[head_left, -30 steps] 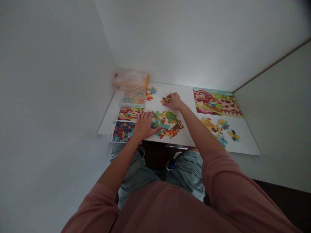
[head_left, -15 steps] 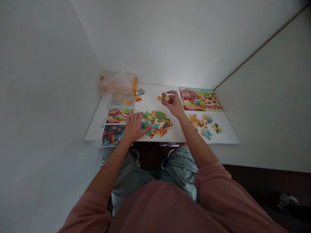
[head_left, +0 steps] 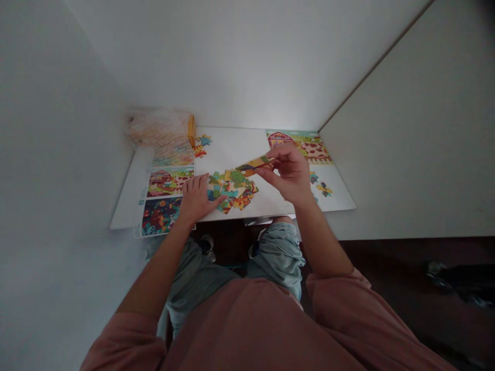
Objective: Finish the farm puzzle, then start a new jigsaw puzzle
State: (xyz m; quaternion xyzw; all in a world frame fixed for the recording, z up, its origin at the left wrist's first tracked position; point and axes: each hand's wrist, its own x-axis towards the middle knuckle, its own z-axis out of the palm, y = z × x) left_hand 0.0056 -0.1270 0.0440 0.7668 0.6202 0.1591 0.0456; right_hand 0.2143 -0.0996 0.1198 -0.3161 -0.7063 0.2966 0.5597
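Observation:
My right hand is raised above the white table and shut on a long strip of joined jigsaw pieces, held between fingers and thumb. My left hand lies spread on the table, its thumb touching the edge of a heap of colourful jigsaw pieces. It holds nothing. A farm picture sheet lies at the far right, just beyond my right hand. Loose pieces sit below that sheet, partly hidden by my right forearm.
The white table stands between white walls. At its far left lie a plastic bag, a yellow box edge, and printed puzzle pictures. My knees and shoes show below the table's front edge.
The whole scene has shifted left in view. My right hand has turned inward, and the small cluster of pieces in it now shows as a long strip. My left hand stays at the heap.

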